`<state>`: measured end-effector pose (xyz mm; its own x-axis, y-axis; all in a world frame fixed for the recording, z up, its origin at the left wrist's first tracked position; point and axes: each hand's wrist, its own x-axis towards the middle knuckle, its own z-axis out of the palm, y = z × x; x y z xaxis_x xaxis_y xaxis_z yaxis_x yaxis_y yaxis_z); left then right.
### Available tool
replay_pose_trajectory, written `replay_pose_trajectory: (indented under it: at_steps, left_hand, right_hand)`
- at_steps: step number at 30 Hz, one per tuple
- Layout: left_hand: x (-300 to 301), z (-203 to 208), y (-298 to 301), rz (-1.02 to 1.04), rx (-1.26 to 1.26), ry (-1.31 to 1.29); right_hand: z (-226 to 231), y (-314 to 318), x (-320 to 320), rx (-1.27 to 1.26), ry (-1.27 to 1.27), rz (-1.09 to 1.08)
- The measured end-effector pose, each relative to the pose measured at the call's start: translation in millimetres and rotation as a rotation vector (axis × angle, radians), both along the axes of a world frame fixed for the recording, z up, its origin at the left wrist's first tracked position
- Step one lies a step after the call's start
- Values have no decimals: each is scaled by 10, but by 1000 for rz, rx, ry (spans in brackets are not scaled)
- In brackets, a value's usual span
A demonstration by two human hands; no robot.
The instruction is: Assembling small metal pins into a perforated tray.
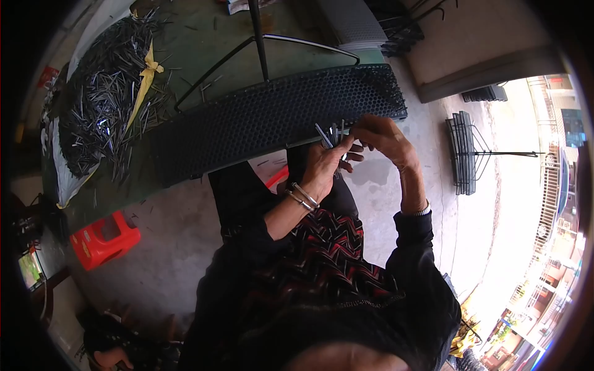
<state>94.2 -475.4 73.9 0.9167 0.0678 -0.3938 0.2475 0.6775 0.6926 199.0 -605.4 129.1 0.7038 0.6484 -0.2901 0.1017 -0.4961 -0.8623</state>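
My left hand (323, 166) is closed round a small bunch of thin grey metal strips (323, 135), whose ends stick up past my thumb. Right beside it, my right hand (385, 141) has its thumb and fingers pinched together; whatever is between the fingertips is too small to make out. Both hands are at the near edge of a long black perforated panel (247, 120), toward its right end. This panel lies along the table's edge above my lap, and a black metal rod frame (260, 52) rises behind it.
A big heap of loose metal strips (102, 117) fills an open sack with a yellow tie (148, 71) on the green table (192, 28) at the left. On the floor are a red plastic object (105, 240) at left and a black slatted rack (463, 153) at right. Grey sheets (356, 25) are stacked behind.
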Motion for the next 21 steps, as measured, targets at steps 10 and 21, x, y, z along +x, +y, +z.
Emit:
replay_pose_trajectory:
  at_steps: [10, 21]
  left_hand:
    - [92, -85, 7, 17, -59, 45]
    - [107, -156, -61, 11, -185, 99]
  right_hand:
    - [-5, -78, 138, 48, -348, -434]
    - [-399, 19, 579, -33, -1082, -606]
